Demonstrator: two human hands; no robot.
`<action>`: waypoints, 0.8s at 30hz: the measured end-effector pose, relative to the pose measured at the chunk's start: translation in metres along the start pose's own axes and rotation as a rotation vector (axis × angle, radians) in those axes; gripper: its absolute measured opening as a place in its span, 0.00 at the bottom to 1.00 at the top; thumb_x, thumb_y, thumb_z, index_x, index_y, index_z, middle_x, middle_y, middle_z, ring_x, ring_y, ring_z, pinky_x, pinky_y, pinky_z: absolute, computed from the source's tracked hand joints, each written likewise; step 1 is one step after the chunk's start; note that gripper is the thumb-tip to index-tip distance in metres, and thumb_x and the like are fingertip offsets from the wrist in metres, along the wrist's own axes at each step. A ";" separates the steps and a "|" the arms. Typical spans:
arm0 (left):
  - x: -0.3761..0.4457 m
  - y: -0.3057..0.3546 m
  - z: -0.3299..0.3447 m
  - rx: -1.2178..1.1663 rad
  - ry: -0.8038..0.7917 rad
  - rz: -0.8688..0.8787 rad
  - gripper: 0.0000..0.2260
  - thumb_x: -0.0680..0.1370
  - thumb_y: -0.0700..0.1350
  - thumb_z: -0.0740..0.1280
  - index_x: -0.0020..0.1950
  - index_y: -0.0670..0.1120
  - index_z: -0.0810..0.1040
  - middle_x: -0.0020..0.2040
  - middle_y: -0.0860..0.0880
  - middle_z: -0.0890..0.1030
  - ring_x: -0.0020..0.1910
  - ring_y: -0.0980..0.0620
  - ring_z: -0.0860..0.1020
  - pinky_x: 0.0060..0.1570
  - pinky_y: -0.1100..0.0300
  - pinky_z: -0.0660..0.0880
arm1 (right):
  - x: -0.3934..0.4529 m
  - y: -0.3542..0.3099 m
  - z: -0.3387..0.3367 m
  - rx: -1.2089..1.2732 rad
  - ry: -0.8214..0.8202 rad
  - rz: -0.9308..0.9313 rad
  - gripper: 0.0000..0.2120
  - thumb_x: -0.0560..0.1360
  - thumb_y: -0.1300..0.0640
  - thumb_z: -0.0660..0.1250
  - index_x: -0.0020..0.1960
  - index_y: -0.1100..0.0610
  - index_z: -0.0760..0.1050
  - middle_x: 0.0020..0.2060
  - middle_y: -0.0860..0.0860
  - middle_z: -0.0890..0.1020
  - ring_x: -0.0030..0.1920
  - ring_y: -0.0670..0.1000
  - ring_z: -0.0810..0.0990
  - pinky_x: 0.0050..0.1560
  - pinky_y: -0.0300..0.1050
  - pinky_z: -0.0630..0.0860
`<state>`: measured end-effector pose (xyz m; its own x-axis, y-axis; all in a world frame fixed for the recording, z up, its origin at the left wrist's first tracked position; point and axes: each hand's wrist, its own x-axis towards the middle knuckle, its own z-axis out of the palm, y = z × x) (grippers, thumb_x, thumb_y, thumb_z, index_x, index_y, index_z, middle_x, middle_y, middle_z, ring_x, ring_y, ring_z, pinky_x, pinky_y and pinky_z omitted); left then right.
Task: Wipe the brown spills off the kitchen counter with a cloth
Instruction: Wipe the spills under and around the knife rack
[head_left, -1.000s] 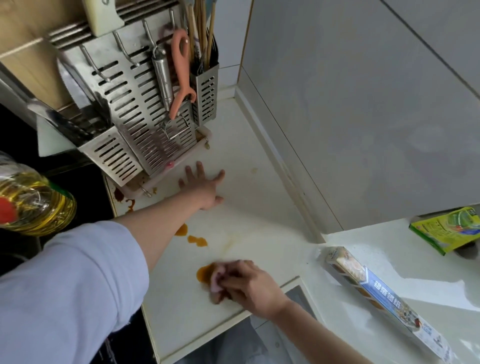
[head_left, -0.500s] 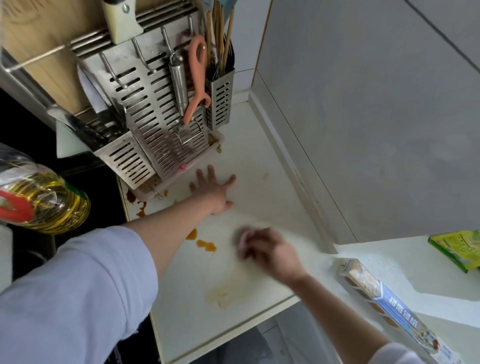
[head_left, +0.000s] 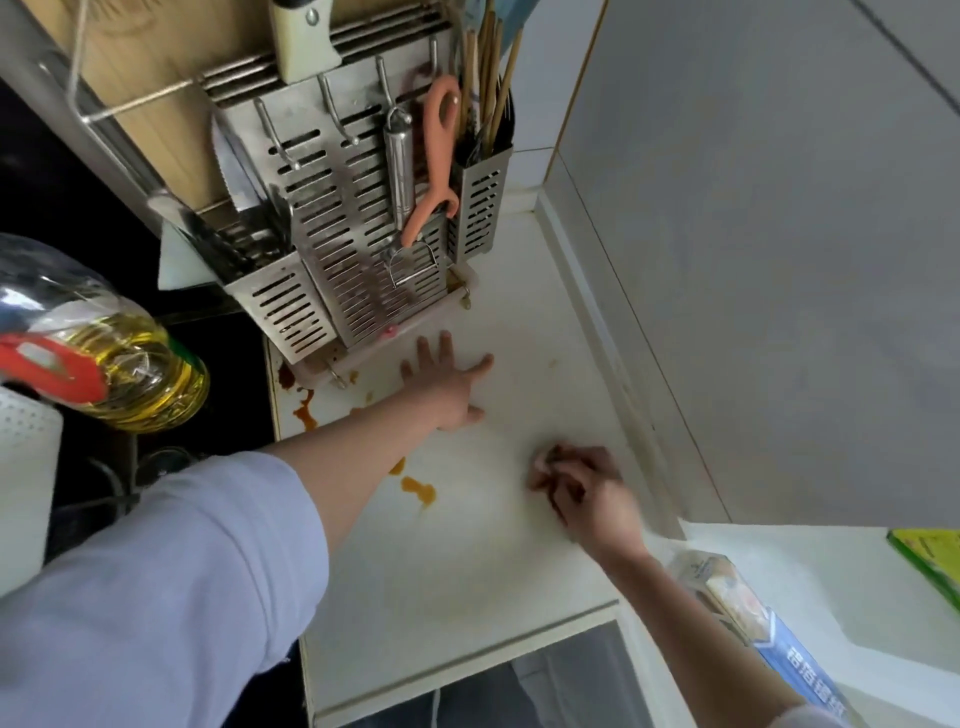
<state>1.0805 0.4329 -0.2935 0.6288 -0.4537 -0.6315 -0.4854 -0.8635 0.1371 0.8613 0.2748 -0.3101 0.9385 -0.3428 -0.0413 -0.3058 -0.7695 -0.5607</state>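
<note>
Rubbing the counter (head_left: 467, 571) with a small pink cloth (head_left: 543, 460) bunched tight in the right hand (head_left: 582, 491), near the wall. Pressing the left hand (head_left: 449, 382) flat and open, likely for balance. Leaving brown spills (head_left: 418, 488) beside the arm and rack (head_left: 358, 249).

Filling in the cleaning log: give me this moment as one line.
right hand: shut on cloth, mid-counter | left hand: flat, braced near rack | brown spills: not yet wiped

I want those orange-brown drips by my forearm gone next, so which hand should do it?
The right hand. It is closed on the cloth and sits just right of the brown drips. The left hand lies flat and open on the counter, with no cloth in it.
</note>
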 end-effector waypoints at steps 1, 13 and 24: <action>0.000 0.001 0.000 -0.001 -0.002 0.002 0.38 0.79 0.61 0.64 0.79 0.65 0.41 0.78 0.38 0.32 0.77 0.30 0.38 0.72 0.32 0.51 | 0.011 -0.001 0.003 -0.008 0.109 0.239 0.13 0.72 0.59 0.69 0.55 0.47 0.81 0.57 0.48 0.76 0.54 0.54 0.79 0.46 0.42 0.75; -0.075 -0.048 -0.013 -0.151 0.273 0.099 0.21 0.83 0.51 0.59 0.76 0.56 0.65 0.79 0.46 0.60 0.78 0.45 0.60 0.73 0.48 0.65 | 0.019 -0.012 0.022 0.062 -0.050 -0.089 0.14 0.72 0.54 0.66 0.56 0.44 0.80 0.58 0.47 0.76 0.57 0.53 0.78 0.54 0.41 0.76; -0.160 -0.083 0.072 -0.137 0.221 -0.261 0.24 0.80 0.54 0.62 0.72 0.41 0.68 0.76 0.42 0.65 0.72 0.44 0.68 0.63 0.49 0.74 | 0.010 -0.061 0.047 -0.028 -0.409 -0.574 0.09 0.68 0.52 0.68 0.47 0.42 0.80 0.55 0.41 0.78 0.55 0.47 0.78 0.53 0.43 0.79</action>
<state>0.9761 0.5934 -0.2588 0.8440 -0.2380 -0.4806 -0.2151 -0.9711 0.1033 0.8964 0.3436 -0.3156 0.9360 0.3476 -0.0562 0.2570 -0.7834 -0.5659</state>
